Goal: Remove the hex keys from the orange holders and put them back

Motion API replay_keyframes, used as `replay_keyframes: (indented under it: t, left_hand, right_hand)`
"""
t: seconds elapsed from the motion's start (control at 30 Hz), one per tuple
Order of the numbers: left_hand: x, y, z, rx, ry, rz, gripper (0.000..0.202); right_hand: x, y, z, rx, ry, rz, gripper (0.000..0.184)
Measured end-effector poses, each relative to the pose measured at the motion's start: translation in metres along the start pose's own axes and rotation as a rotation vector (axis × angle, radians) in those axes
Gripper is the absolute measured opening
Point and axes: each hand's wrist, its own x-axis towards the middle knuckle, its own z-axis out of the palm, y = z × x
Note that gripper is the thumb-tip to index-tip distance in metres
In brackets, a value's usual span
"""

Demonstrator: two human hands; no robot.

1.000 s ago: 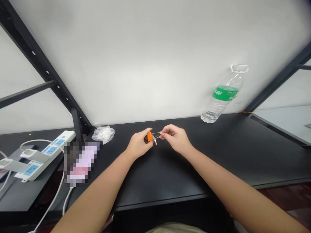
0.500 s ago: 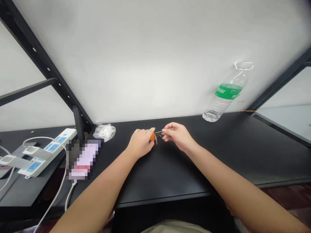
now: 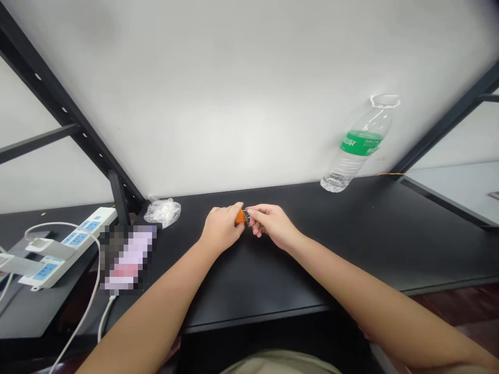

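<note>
Over the black desk, my left hand is closed around a small orange binder clip; only the clip's orange edge shows past the fingers. My right hand is closed too, its fingertips pinched on the clip's silver wire handle right next to the orange body. The two hands touch each other at the clip, a little above the desk near its back edge.
A clear water bottle with a green label stands at the back right by the wall. A crumpled clear plastic bag lies at the left. Further left are a blurred-out object, a white power strip with plugs and cables, and a black frame post.
My right hand has moved left, closing the gap to my left hand; the wire handle that stuck out between the hands is now mostly hidden by the fingers.
</note>
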Motion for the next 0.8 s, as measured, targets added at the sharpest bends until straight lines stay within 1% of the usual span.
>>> replay_keyframes:
  t: [0.1,0.13,0.17,0.27,0.3,0.33,0.43,0.5,0.63,0.7,0.8]
  left_hand:
    - [0.000,-0.007,-0.001,-0.026,-0.009,-0.025,0.051]
    - [0.000,-0.009,-0.001,-0.043,-0.016,-0.034,0.051]
    - [0.000,-0.011,-0.002,-0.061,-0.024,-0.040,0.053]
    - [0.001,-0.015,-0.002,-0.117,-0.031,-0.051,0.059]
    - [0.001,-0.016,-0.002,-0.137,-0.032,-0.051,0.061]
    - [0.002,-0.016,-0.002,-0.158,-0.032,-0.048,0.063]
    - [0.002,-0.016,-0.002,-0.231,-0.025,-0.020,0.065]
    - [0.002,-0.016,-0.002,-0.287,-0.009,0.001,0.065]
    - [0.001,-0.016,-0.004,-0.368,0.006,0.020,0.066]
    - [0.001,-0.016,-0.004,-0.388,-0.007,0.021,0.065]
    - [0.000,-0.016,-0.004,-0.401,-0.022,0.005,0.067]
  right_hand:
    - [-0.005,0.001,0.000,-0.185,-0.161,0.022,0.050]
    - [-0.005,0.002,-0.001,-0.292,-0.179,0.000,0.052]
    - [-0.004,0.003,-0.004,-0.415,-0.160,-0.052,0.050]
    - [0.002,0.006,-0.015,-0.818,0.020,-0.306,0.035]
    - [0.005,0.008,-0.019,-0.950,0.058,-0.368,0.032]
    - [0.008,0.010,-0.022,-1.077,0.065,-0.403,0.030]
    - [0.013,0.017,-0.026,-1.374,-0.013,-0.419,0.029]
    - [0.014,0.019,-0.025,-1.483,-0.042,-0.430,0.027]
    - [0.009,0.015,-0.018,-1.587,-0.056,-0.437,0.021]
    - [0.006,0.012,-0.016,-1.586,-0.061,-0.393,0.015]
    - [0.002,0.009,-0.017,-1.519,-0.075,-0.260,0.006]
